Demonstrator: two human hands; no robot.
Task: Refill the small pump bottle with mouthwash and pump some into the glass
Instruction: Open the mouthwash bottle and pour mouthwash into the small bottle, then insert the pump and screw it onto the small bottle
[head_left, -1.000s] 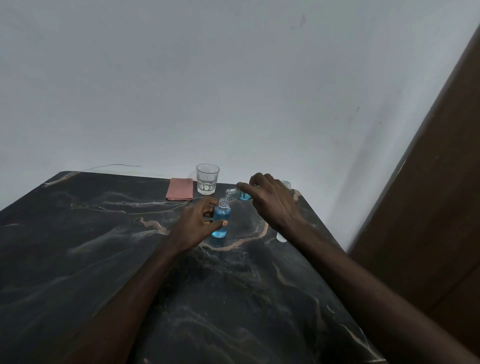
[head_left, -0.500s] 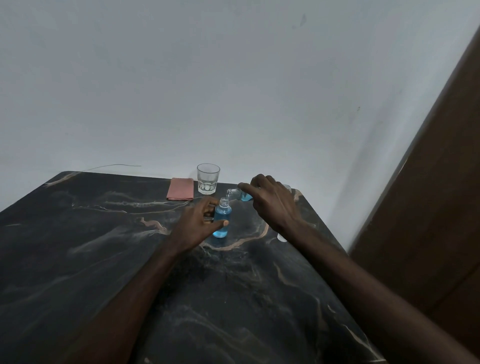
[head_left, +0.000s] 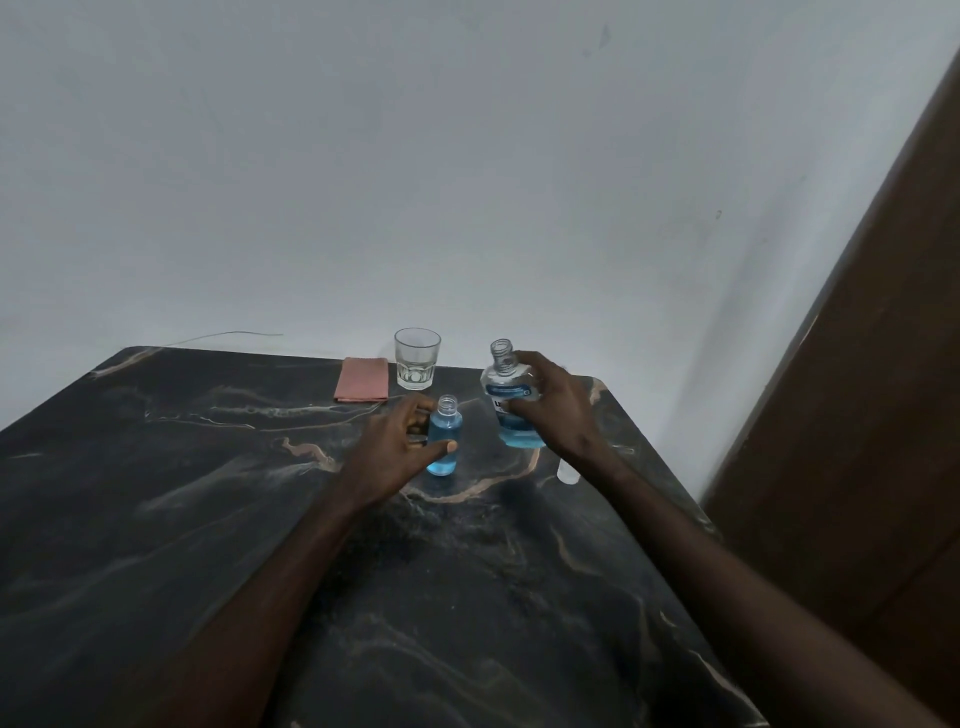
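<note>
On the dark marbled table (head_left: 208, 519), towards its far right part, the small pump bottle (head_left: 444, 441) stands upright with its neck open and no pump fitted, and blue mouthwash fills it to about the shoulder. The left hand (head_left: 395, 447) holds it from the left, the thumb across its near side and the fingers curled round the far side, presumably to steady so light a bottle against tipping. Just to its right, apart from it, the right hand (head_left: 561, 410) wraps thumb and fingers round the body of the larger mouthwash bottle (head_left: 511, 410), which is uncapped and close to upright, its blue liquid lying in the lower part; whether its base touches the table I cannot tell. Held mouth up like this, nothing can spill, so the pouring looks finished or paused. The empty glass (head_left: 416, 358) waits near the far edge, behind the small bottle, with a folded pink cloth (head_left: 362, 379) just to its left, handy for drips. A small white object (head_left: 567, 473) lies by the right wrist, partly hidden; it may be a cap or the pump head. Fitting the pump likely comes next.
</note>
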